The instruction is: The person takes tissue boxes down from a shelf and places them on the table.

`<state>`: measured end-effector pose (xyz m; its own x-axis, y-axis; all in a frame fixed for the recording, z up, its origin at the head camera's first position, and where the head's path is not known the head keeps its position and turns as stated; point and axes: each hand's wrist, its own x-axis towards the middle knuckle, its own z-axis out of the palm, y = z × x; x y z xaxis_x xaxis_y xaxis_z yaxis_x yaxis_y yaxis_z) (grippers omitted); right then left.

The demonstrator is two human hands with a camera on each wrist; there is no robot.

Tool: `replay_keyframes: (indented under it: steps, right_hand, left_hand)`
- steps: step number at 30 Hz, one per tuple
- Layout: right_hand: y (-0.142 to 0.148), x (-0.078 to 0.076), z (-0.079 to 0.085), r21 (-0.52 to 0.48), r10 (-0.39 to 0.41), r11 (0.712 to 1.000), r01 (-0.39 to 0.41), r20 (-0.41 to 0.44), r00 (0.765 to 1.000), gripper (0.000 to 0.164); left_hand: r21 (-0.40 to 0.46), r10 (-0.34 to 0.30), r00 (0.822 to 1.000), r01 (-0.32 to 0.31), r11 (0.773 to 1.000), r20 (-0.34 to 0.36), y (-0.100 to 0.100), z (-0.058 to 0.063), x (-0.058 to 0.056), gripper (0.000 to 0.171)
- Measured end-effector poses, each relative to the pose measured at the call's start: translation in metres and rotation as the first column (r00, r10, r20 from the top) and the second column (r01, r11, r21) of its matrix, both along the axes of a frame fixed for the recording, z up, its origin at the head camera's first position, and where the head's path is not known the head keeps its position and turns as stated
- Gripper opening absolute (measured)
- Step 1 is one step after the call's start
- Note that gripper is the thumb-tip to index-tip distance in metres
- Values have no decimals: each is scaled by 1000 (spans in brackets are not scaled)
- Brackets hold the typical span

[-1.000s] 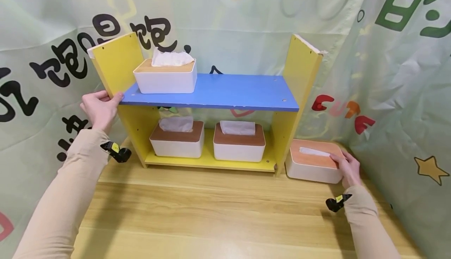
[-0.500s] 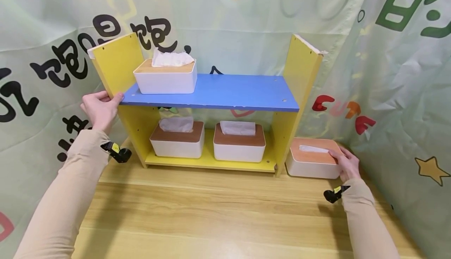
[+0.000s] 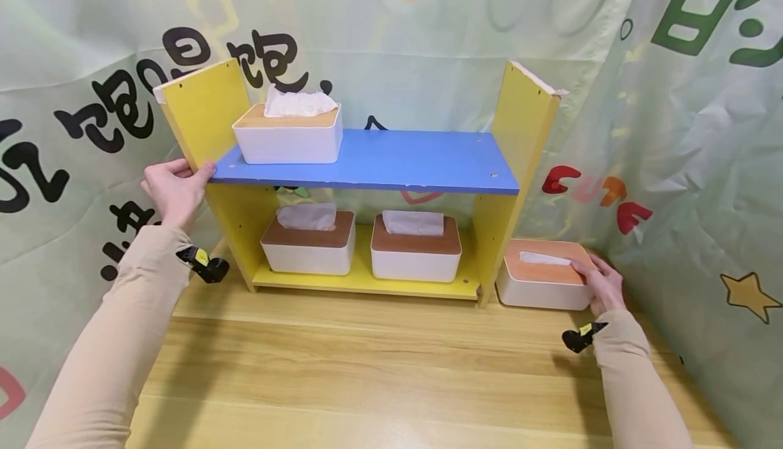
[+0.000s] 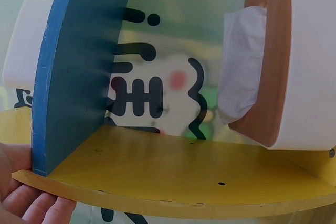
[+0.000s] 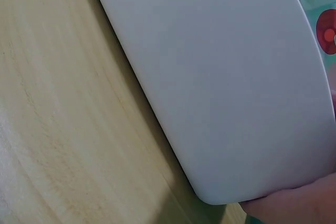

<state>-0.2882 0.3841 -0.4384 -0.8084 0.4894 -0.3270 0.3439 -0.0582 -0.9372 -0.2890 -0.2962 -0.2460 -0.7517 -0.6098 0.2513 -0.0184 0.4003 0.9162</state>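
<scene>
At the left of the head view, my left hand (image 3: pixel 177 191) grips the yellow side panel (image 3: pixel 204 113) where the blue shelf board (image 3: pixel 416 157) meets it. The left wrist view shows its fingers (image 4: pixel 39 205) hooked around the panel's edge and the thumb by the blue board. On the right, my right hand (image 3: pixel 604 286) holds the right end of a white tissue box (image 3: pixel 541 294) with a wooden lid, thumb on top. That box stands on the table beside the shelf unit, a flat strip of tissue in its slot. Its white side (image 5: pixel 210 77) fills the right wrist view.
One tissue box (image 3: pixel 287 145) sits at the left of the blue board. Below it, a left tissue box (image 3: pixel 308 259) and a right tissue box (image 3: pixel 416 265) stand on the yellow bottom board (image 3: pixel 362 269). A printed cloth (image 3: pixel 685 164) hangs close behind and at both sides.
The right hand and its tissue box have shifted slightly back, away from me, over the first half second, then stayed still. The left hand keeps its hold on the panel.
</scene>
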Motion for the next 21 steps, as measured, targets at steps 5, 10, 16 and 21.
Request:
replay_keyframes:
  steps: [5, 10, 16, 21]
  right_hand:
    - [-1, 2, 0, 66, -1, 998, 0, 9, 1000, 77]
    - [-3, 4, 0, 120, -10, 993, 7, 22, 1000, 84]
    - [-3, 6, 1, 123, -28, 992, 27, 6, 1000, 93]
    - [-2, 12, 3, 135, -29, 990, 32, -19, 999, 98]
  left_hand:
    - [5, -8, 1000, 8, 1000, 1, 0, -1, 0, 53]
    - [-6, -4, 1000, 4, 1000, 3, -1, 0, 1, 52]
    - [-9, 4, 1000, -4, 1000, 11, -2, -1, 1, 51]
    - [-27, 6, 1000, -6, 1000, 15, -2, -1, 1, 50]
